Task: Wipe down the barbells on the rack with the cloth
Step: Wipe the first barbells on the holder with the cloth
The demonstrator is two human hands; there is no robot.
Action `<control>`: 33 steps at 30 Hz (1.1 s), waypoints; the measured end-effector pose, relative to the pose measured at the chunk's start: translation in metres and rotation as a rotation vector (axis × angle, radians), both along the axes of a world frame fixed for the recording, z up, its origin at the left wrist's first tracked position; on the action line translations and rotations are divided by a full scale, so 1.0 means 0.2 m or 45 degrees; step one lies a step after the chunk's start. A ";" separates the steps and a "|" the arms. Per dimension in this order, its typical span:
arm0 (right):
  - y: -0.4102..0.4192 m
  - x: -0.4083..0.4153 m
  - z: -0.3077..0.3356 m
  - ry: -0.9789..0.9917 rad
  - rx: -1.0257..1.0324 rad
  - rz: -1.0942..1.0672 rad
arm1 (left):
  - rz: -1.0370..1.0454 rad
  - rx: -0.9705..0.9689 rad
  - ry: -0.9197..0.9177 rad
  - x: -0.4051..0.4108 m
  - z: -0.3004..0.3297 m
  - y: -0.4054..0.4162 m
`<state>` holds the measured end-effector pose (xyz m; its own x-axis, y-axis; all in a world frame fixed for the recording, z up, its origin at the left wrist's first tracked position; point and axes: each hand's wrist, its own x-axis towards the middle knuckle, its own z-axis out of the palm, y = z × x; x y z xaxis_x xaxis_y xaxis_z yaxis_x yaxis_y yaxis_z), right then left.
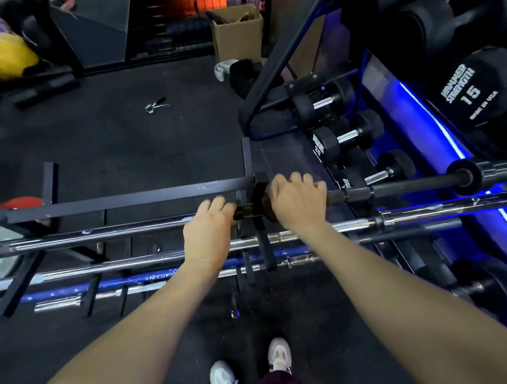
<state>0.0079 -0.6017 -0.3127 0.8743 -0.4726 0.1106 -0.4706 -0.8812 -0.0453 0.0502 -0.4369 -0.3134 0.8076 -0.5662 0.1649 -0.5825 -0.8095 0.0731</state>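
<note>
Nearest the viewer, below both grips, two white shoes (250, 372) are seen on the dark rubber floor (107, 136). Just on the near side of the grips, several barbells are laid side by side across the low black rack (120, 198): a blue bar (150, 279), then chrome bars (125, 262), all running left to right.

At the grips themselves, the dark barbell (402, 188) is held on the farthest rest of the rack. Its long axis runs left to right, level, with its collared sleeve end pointing off to the right. The left hand (209, 228) is curled round the bar just left of a rack upright (259, 203), which stands between the two hands. The right hand (298, 200) is clamped round a brown cloth (269, 208), which is wrapped on the same bar immediately right of that upright; only an edge of the cloth is shown beneath the palm.

Right of the right hand, black dumbbells (347, 137) are rowed on a blue-lit shelf, one head marked 15 (476, 89).

Beyond the grips, a spring collar clip (156, 105) lies on the floor, well apart. Farther still, a cardboard box (236, 32) is set against a wire partition, and a yellow ball (7, 56) is seen far to the left.
</note>
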 end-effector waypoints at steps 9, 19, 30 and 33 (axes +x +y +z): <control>0.06 -0.19 -0.07 -0.123 0.104 0.088 | 0.071 0.016 0.128 -0.02 0.03 -0.01; -0.04 0.07 0.01 0.158 0.147 -0.030 | 0.038 0.053 0.142 0.00 0.03 0.01; -0.04 -0.23 -0.12 -0.163 0.004 0.250 | 0.005 0.048 0.135 -0.01 0.03 0.00; -0.05 -0.19 -0.12 -0.152 -0.049 0.216 | -0.005 0.079 0.083 -0.01 0.02 0.02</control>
<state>-0.0297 -0.6113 -0.3370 0.9205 -0.3133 0.2335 -0.3088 -0.9494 -0.0566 0.0480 -0.4338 -0.3099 0.8133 -0.5768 0.0766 -0.5812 -0.8114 0.0611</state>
